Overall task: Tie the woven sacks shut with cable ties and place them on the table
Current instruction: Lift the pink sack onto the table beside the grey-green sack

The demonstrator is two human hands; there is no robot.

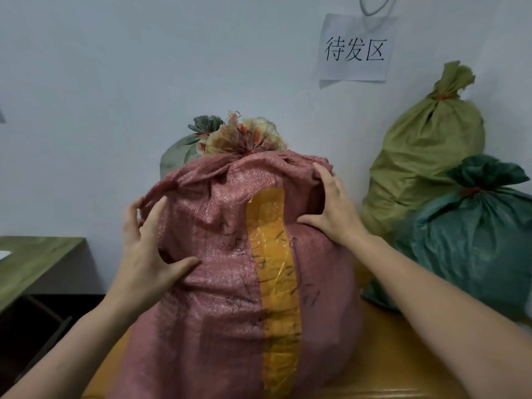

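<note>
An orange tabletop (403, 355) is carrying the woven sacks. A red sack (216, 298) with a yellow strip down its front is standing upright in the middle, and a grey-green sack (178, 152) is showing just behind it, its base hidden. At the right a dark green sack (475, 240) is sitting in front of a taller yellow-green sack (426, 156), the two touching. To the left, a separate green tabletop (31, 260) is standing apart, and something small and white (4, 254) is lying at its edge, cut off by the frame.
</note>
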